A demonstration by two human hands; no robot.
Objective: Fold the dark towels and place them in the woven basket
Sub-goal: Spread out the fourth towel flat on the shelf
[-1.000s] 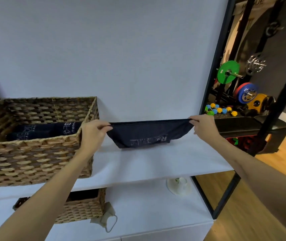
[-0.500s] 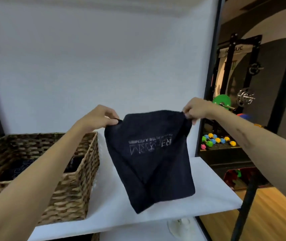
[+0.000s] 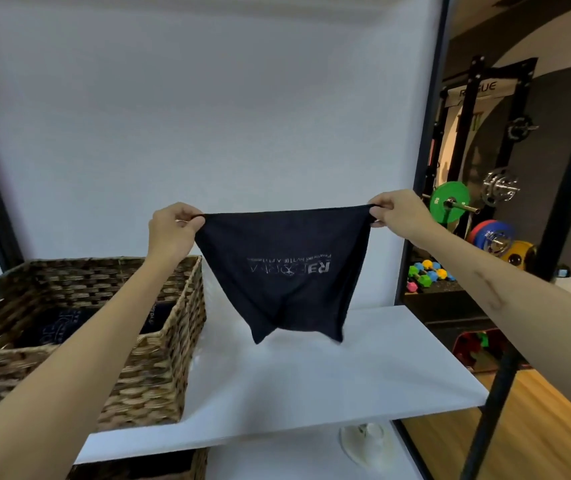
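A dark towel (image 3: 287, 271) with pale mirrored lettering hangs in the air above the white shelf (image 3: 329, 375). My left hand (image 3: 173, 230) pinches its top left corner and my right hand (image 3: 398, 213) pinches its top right corner, so the top edge is stretched taut. Its lower edge dangles just above the shelf. The woven basket (image 3: 159, 358) stands on the shelf at the left, below my left forearm. Dark folded towels (image 3: 59, 327) with pale print lie inside it.
A black frame post (image 3: 426, 150) rises right of the shelf, another post (image 3: 492, 393) at its front right corner. A lower shelf holds a second woven basket (image 3: 145, 469) and a small white object (image 3: 367, 441). Gym weights and coloured dumbbells (image 3: 429, 271) lie beyond.
The towel went from lying low by the shelf to being lifted. Since half a second ago my hands moved apart, pulling its top edge straight and wide.
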